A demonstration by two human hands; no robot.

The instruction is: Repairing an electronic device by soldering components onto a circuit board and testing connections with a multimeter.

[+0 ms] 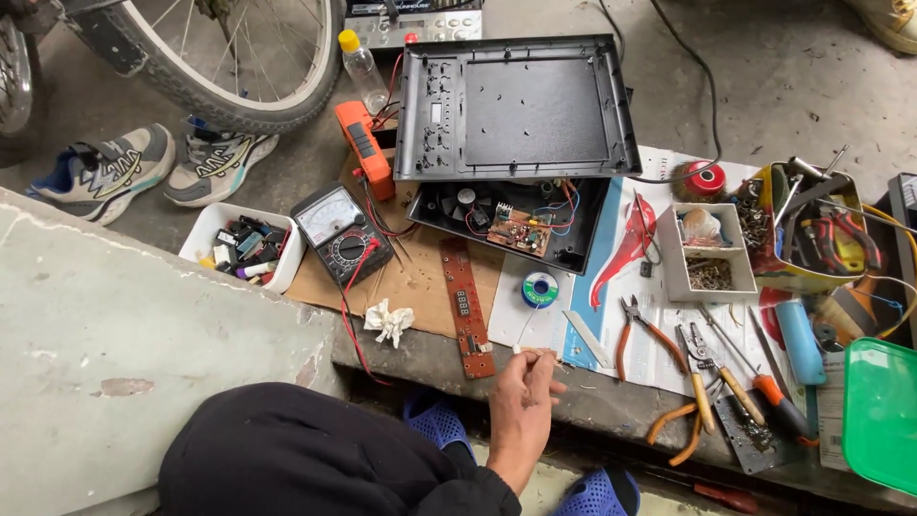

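The right hand (pixel 521 401) hovers at the floor's step edge, fingers (pixel 535 361) pinched on a solder wire (pixel 523 330) running up to its spool (pixel 540 289). A red board (pixel 466 306) lies just left, pliers (pixel 638 330) right.
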